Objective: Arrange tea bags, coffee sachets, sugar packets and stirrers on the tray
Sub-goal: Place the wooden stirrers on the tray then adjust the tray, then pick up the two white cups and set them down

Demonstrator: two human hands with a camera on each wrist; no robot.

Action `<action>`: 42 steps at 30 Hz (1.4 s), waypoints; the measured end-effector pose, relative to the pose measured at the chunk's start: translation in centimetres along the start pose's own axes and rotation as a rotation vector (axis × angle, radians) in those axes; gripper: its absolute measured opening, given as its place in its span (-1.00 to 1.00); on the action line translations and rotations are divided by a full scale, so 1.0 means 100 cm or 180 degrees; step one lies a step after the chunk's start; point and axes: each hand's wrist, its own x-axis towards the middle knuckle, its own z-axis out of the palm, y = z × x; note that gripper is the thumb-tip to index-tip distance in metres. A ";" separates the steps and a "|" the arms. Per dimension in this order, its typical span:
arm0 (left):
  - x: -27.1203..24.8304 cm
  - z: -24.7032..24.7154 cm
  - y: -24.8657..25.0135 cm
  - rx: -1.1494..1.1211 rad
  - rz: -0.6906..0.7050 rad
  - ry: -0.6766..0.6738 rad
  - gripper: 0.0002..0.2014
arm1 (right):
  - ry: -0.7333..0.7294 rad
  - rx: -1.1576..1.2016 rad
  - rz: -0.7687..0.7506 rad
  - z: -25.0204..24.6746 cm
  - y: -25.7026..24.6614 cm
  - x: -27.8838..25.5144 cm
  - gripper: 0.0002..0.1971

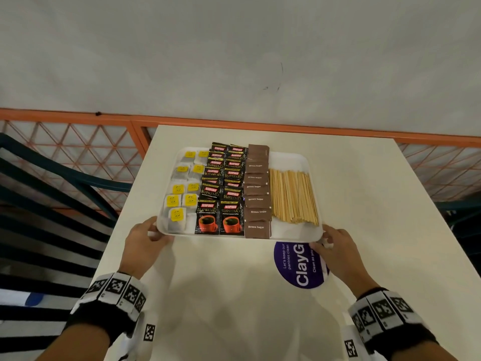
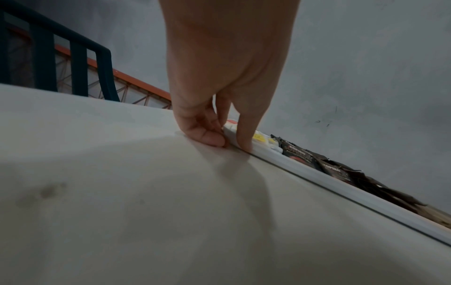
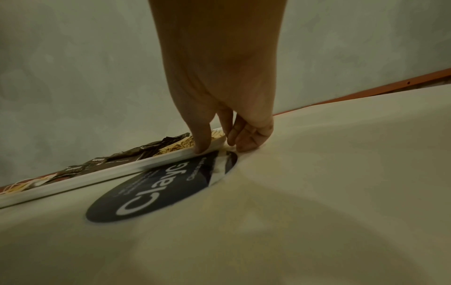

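pinching the white tray (image 1: pixel 291 158) at its near corners, left hand (image 1: pixel 145 242) and right hand (image 1: pixel 335 250) each gripping the rim; resting on the table (image 1: pixel 234 295).

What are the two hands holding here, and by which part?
Both hold the white tray: the left hand grips its near left corner, the right hand its near right corner, thumbs on the rim, fingers curled at the edge.

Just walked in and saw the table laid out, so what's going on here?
A person holds a white tray by its near corners, left hand and right hand. It carries rows of tea bags, coffee sachets, brown sugar packets and wooden stirrers. Its right corner overlaps a purple sticker.
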 end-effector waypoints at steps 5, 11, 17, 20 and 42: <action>-0.012 0.002 0.013 -0.0108 -0.0221 0.0104 -0.61 | -0.0022 -0.0024 0.0071 0.001 0.001 -0.005 -0.55; -0.072 0.014 0.029 -0.0041 -0.0227 0.0209 -0.43 | 0.0055 0.0075 0.0099 0.000 0.005 -0.051 -0.54; -0.149 0.062 0.054 0.0030 0.0724 -0.0435 -0.78 | 0.0104 0.0036 -0.0060 -0.019 0.036 -0.138 -0.72; -0.183 0.095 0.077 -0.0134 0.0989 -0.0951 -0.81 | 0.0131 -0.0030 0.0005 -0.036 0.064 -0.183 -0.79; -0.347 0.326 0.261 0.1674 0.2949 -0.2598 -0.28 | 0.0130 -0.0691 0.0766 -0.136 0.236 -0.308 -0.17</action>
